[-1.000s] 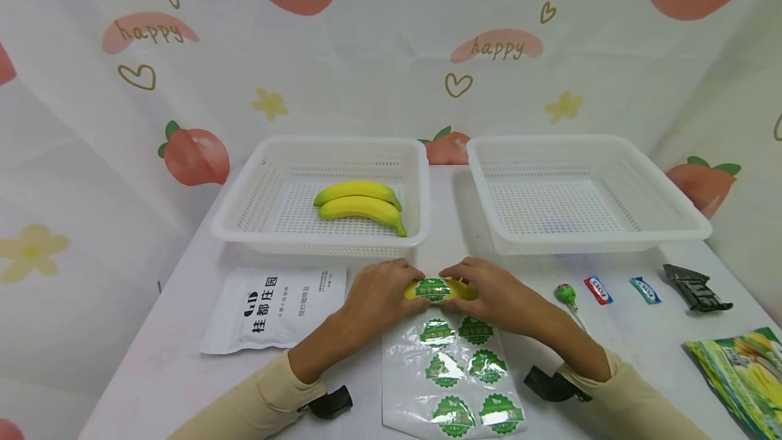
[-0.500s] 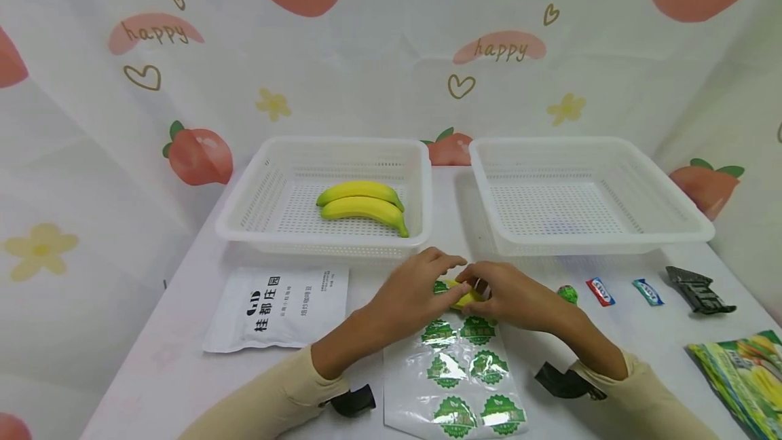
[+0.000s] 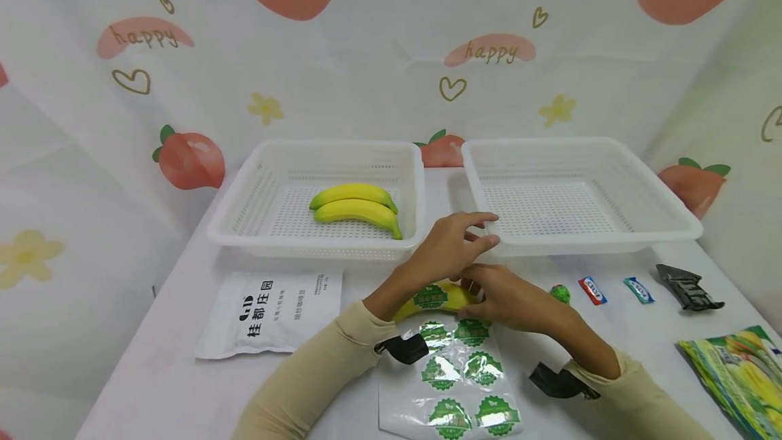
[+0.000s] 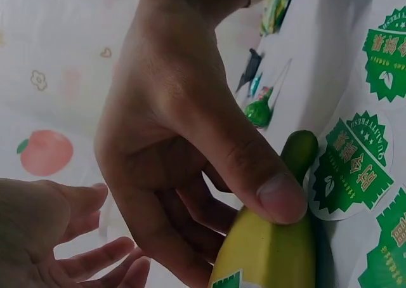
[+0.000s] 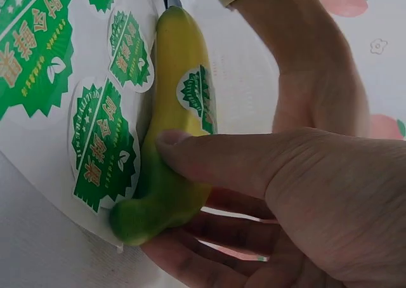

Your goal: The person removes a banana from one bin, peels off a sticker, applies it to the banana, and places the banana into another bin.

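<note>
A yellow banana [image 3: 455, 296] with a green round sticker [image 5: 198, 98] lies at the top of a glossy sheet of green stickers [image 3: 403, 392]. My right hand [image 3: 513, 301] grips it near its green stem end, thumb on the near side and fingers on the far side. My left hand [image 3: 449, 246] is raised beyond the right hand, its fingers relaxed and holding nothing, over the table by the right basket's near corner. In the left wrist view, the left hand [image 4: 38, 237] shows at the lower left, apart from the banana.
Two more bananas [image 3: 357, 209] lie in the left white basket [image 3: 318, 246]; the right basket [image 3: 592, 243] stands beside it. A white coffee pouch [image 3: 275, 314] is at left. Rightward are a green lollipop [image 3: 559, 293], two small candies [image 3: 592, 290], a black packet [image 3: 689, 288] and a colourful bag [image 3: 742, 375].
My left hand has let go of the banana and moved up and right, past the right hand. The right hand keeps hold near the stem end.
</note>
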A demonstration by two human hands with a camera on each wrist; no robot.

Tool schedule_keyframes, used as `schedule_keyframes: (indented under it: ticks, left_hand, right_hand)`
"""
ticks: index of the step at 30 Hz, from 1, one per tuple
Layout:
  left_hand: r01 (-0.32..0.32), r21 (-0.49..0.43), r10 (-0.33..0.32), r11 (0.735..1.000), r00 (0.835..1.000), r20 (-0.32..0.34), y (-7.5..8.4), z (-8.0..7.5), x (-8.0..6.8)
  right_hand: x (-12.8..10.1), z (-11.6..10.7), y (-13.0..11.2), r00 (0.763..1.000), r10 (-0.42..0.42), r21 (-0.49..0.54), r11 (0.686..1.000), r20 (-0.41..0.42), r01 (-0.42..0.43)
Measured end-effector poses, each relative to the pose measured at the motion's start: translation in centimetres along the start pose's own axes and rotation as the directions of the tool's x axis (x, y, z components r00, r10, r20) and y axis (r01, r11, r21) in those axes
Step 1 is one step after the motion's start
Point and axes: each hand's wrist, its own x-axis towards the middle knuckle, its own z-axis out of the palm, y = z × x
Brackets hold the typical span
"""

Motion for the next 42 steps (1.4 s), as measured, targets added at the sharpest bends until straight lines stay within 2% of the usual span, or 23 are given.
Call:
schedule_keyframes:
  ticks: [6, 13, 16, 19, 24, 27, 29, 35, 42]
  left_hand:
    - [0.006, -0.001, -0.006, 1.000, 0.999, -0.036, -0.1, 0.3, 0.4]
    - [0.005, -0.008, -0.006, 1.000, 0.999, -0.049, -0.2, 0.3, 0.4]
    - [0.013, -0.009, -0.013, 1.000, 0.999, -0.051, -0.1, 0.3, 0.4]
    - [0.021, -0.010, -0.021, 1.000, 0.998, -0.052, 0.0, 0.3, 0.3]
    - [0.025, -0.002, -0.025, 1.000, 0.998, -0.063, 0.1, 0.3, 0.3]
    - [0.023, -0.009, -0.024, 1.000, 0.997, -0.070, 0.0, 0.4, 0.3]
    - [0.022, -0.017, -0.023, 1.000, 0.997, -0.070, 0.0, 0.4, 0.4]
    - [0.016, -0.035, -0.018, 0.999, 0.998, -0.060, -0.2, 0.4, 0.4]
    - [0.014, -0.067, -0.017, 0.998, 0.998, -0.053, -0.4, 0.6, 0.5]
  right_hand:
    - [-0.7, -1.5, -0.5, 0.999, 0.034, -0.048, 0.998, 0.017, -0.033]
    - [-4.0, -5.6, -1.0, 0.992, 0.125, -0.046, 0.991, 0.033, -0.124]
    - [-5.9, -7.6, -0.8, 0.992, 0.123, -0.084, 0.989, -0.007, -0.124]
    - [-7.8, -9.7, -0.2, 0.991, 0.104, -0.117, 0.987, -0.082, -0.113]
    - [-9.5, -12.8, 1.3, 0.970, 0.050, -0.184, 0.978, -0.237, -0.096]
    - [-9.3, -14.6, 2.3, 0.954, 0.071, -0.187, 0.974, -0.292, -0.129]
    - [-8.8, -15.9, 3.0, 0.950, 0.106, -0.187, 0.968, -0.292, -0.165]
    - [-6.2, -19.2, 5.4, 0.945, 0.239, -0.214, 0.934, -0.221, -0.286]
    - [-3.2, -20.8, 8.8, 0.948, 0.294, -0.145, 0.940, -0.121, -0.309]
